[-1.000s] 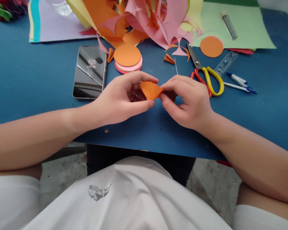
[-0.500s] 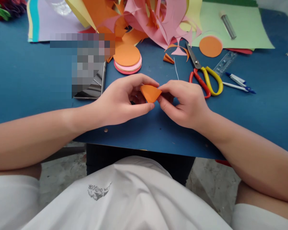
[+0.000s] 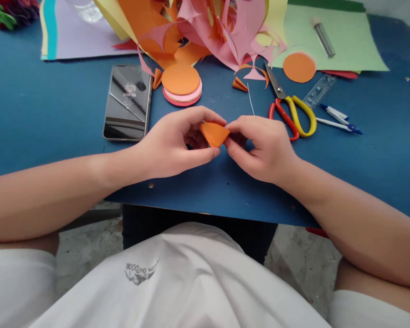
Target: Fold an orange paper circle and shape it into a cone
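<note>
Between my two hands, just above the table's near part, is a folded piece of orange paper [image 3: 215, 134], shaped like a wedge with a curved edge. My left hand [image 3: 177, 143] curls round its left side, with thumb below and forefinger above. At its right corner, my right hand [image 3: 263, 143] pinches it between thumb and forefinger. Some fingers of both hands are hidden behind the paper. Beyond the left hand lies a stack of round paper discs [image 3: 181, 82], orange on top of pink and red. Small rolled orange paper pieces [image 3: 239, 84] lie nearby.
Scissors [image 3: 289, 102] with red and yellow handles lie beyond my right hand, near pens [image 3: 341, 123] and a clear ruler [image 3: 319, 91]. A phone [image 3: 127, 102] is at the left. Paper offcuts [image 3: 225, 32] and an orange disc [image 3: 299, 67] are farther back on the blue table [image 3: 54, 114].
My hands and the folded orange paper stay almost still. The view shifts very slightly, and the blurred patch over the phone is gone.
</note>
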Available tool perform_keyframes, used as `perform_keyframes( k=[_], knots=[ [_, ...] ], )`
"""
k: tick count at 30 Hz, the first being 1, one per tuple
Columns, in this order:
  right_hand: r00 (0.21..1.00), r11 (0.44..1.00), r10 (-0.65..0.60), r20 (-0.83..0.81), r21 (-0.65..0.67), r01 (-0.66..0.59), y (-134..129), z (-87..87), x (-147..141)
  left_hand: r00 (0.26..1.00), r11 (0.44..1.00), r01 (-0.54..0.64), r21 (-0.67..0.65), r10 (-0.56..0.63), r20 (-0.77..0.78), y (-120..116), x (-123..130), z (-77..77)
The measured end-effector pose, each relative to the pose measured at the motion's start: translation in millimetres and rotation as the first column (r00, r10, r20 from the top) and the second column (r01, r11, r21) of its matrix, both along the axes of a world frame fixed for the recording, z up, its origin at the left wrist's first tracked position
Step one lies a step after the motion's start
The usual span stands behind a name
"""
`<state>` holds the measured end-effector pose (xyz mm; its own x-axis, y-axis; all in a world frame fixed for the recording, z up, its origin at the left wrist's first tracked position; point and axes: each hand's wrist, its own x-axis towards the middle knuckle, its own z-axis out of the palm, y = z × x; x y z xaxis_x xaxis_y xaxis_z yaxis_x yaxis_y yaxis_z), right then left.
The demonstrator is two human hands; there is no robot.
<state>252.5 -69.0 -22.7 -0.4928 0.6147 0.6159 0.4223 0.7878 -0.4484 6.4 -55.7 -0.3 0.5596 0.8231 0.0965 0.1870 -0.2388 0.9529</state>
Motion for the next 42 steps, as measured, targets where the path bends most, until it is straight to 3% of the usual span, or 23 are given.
perform_keyframes(
  k=[32, 42],
  knots=[
    [1.000, 1.000, 0.011, 0.029, 0.005, -0.011, 1.0, -0.1, 0.1, 0.999, 0.999, 0.005, 0.039, -0.003, -0.037, 0.2, -1.6, -2.8],
    [0.997, 1.000, 0.018, 0.075, -0.020, -0.016, 1.6, -0.4, 0.3, 0.997, 0.996, 0.072, 0.042, -0.070, -0.044, 5.6, -5.8, -9.2]
  ],
)
